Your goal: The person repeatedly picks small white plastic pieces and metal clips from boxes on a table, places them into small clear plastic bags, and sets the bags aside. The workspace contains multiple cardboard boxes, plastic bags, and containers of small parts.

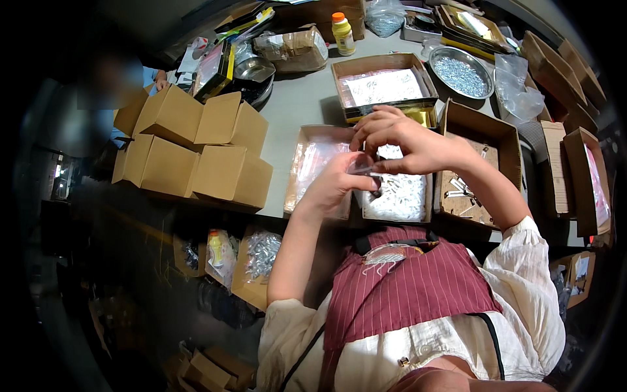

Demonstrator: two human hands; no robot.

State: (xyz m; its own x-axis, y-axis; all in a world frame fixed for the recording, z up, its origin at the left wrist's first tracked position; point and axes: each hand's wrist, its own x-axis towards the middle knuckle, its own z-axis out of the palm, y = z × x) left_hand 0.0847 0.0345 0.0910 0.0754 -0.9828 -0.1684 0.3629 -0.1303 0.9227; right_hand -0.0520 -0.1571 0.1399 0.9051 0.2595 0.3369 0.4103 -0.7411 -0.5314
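Note:
My left hand [333,181] is closed, with what looks like a small clear plastic bag [360,165] between its thumb and fingers. My right hand [406,138] reaches in from the right. Its fingers curl down to the bag's edge, and its fingertips are too small to show what they pinch. Under both hands stands a box of small white pieces [397,198]. Left of it, a shallow box [291,189] holds flat clear bags. To the right, a cardboard box [513,160] contains a few small metal clips [458,189].
Behind the hands a box with printed sheets [384,88] stands beside a metal bowl of small silver parts [460,73]. Open cardboard cartons [189,147] line the table's left side. A yellow bottle [343,36] stands at the back. Another person's hand [160,81] shows at far left.

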